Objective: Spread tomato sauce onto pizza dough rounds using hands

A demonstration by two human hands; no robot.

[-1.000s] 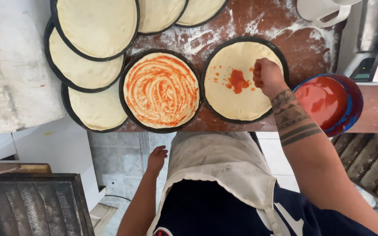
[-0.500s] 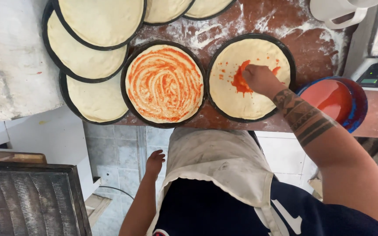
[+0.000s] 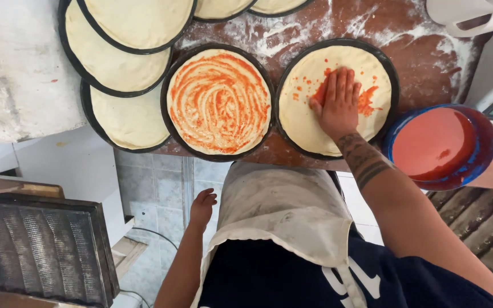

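Sauce patch (image 3: 366, 101) partly under the right hand (image 3: 338, 105); 2 top dough rounds (image 3: 223, 8) edge-cropped.

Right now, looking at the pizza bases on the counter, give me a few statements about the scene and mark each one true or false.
1. The right hand lies flat on the dough base in the right pan. True.
2. The middle pan's base is bare dough. False: red sauce is smeared across it.
3. The left hand holds a ladle. False: it hangs empty below the counter edge, beside the apron.
4. A blue bowl of red sauce sits to the right of the pan being sauced. True.
5. The stacked pans at the left hold unsauced dough. True.
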